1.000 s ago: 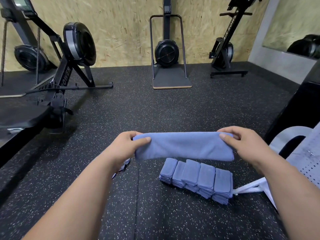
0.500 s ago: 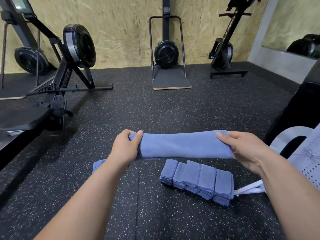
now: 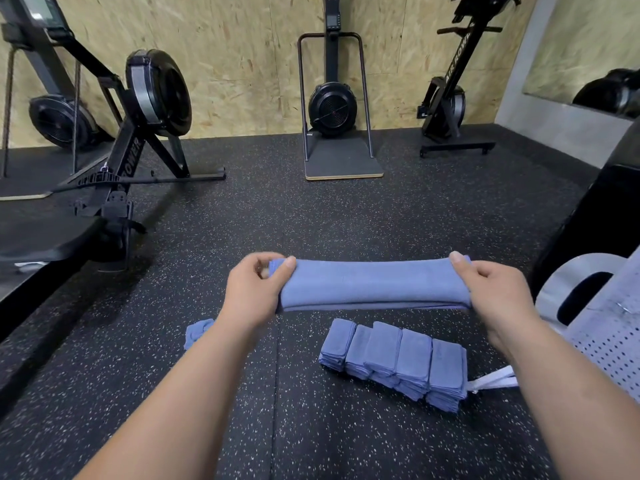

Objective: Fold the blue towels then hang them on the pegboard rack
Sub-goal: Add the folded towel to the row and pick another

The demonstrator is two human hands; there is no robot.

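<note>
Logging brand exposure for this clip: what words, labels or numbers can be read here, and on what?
"AIR ROW": up the beam of the upright rowing machine at the back right; further letters hidden.
"OWER": on the front leg of the left rowing machine; the start is hidden.
Too small to read: the monitor on the middle machine.
No text on the blue towel or the folded stack.

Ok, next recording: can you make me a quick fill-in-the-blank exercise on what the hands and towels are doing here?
The left hand and right hand grip one long folded blue towel by its two ____.
The row of folded towels lies on the ____.
The perforated pegboard rack stands on the person's ____ side.
Missing words: ends; floor; right.
</note>
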